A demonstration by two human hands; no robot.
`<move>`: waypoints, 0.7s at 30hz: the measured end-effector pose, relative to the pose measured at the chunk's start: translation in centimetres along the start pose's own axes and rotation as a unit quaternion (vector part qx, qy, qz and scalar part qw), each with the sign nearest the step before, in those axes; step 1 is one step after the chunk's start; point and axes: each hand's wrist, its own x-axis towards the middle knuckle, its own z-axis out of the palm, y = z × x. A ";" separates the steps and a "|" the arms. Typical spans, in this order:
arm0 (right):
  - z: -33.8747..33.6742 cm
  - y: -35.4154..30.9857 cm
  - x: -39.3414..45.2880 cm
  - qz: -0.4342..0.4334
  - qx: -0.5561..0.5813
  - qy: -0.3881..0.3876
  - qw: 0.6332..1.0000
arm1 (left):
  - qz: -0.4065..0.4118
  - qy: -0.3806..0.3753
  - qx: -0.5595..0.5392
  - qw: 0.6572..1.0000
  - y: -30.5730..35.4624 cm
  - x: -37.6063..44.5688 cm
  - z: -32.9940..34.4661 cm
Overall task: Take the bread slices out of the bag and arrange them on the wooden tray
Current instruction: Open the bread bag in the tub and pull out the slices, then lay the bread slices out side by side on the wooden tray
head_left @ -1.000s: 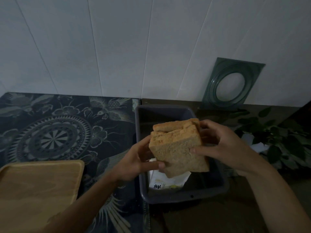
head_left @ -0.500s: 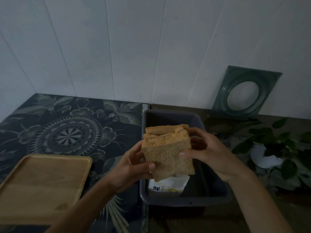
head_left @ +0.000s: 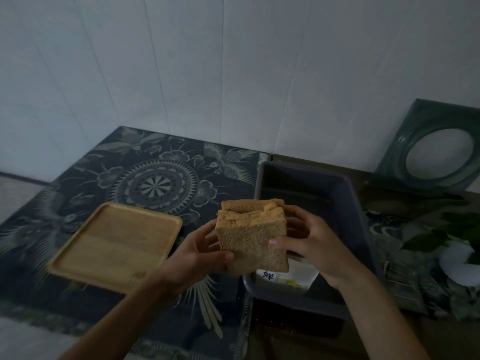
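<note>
From my feed, the wooden tray (head_left: 117, 245) lies at the left on a dark patterned cloth (head_left: 161, 178), its surface bare. Just right of it my left hand (head_left: 200, 252) grips the lower left edge of a stack of bread slices (head_left: 252, 237), thumb in front and fingers behind. The stack is held upright in the air, above the near left part of a grey bin (head_left: 311, 183); I cannot tell how many slices it has. My right hand (head_left: 309, 242) clasps the stack's right side, thumb pressed on the front slice. Below the stack, a white bag (head_left: 288, 278) lies inside the bin. Far right, green leaves (head_left: 431, 237) and a teal frame (head_left: 431, 149) against the wall
</note>
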 end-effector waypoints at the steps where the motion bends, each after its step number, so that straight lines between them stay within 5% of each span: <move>1: 0.6 0.2 0.3 0.004 0.007 -0.003 1.000 | 0.000 0.009 0.003 1.000 0.1 -0.4 -0.5; 10: 7.6 2.8 3.9 0.062 0.049 -0.005 0.997 | -0.025 0.015 0.008 1.000 -0.1 -3.8 -8.1; 21: 19.9 6.8 10.1 0.162 0.121 0.029 0.979 | -0.151 0.060 0.070 0.984 2.5 -7.5 -20.0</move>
